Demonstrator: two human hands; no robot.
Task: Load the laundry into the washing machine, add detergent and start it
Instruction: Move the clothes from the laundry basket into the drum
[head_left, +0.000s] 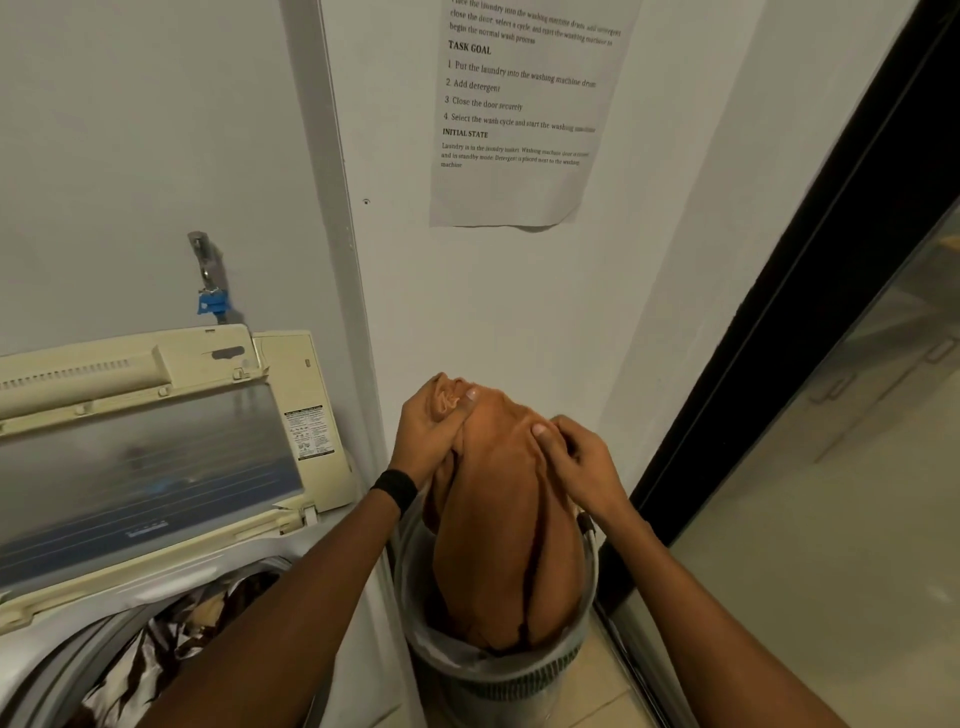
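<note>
Two bare forearms reach up from the bottom edge beside the washer (171, 582) at lower left, whose lid (156, 452) stands raised and whose drum holds patterned laundry (156, 654). The left grip (431, 431), a black band (395, 488) on its wrist, is curled round the bunched top of an orange cloth (509, 530), and the right grip (582, 462) pinches its upper right side. The orange cloth hangs down into the basket (498, 675) on the floor, just right of the washer.
</note>
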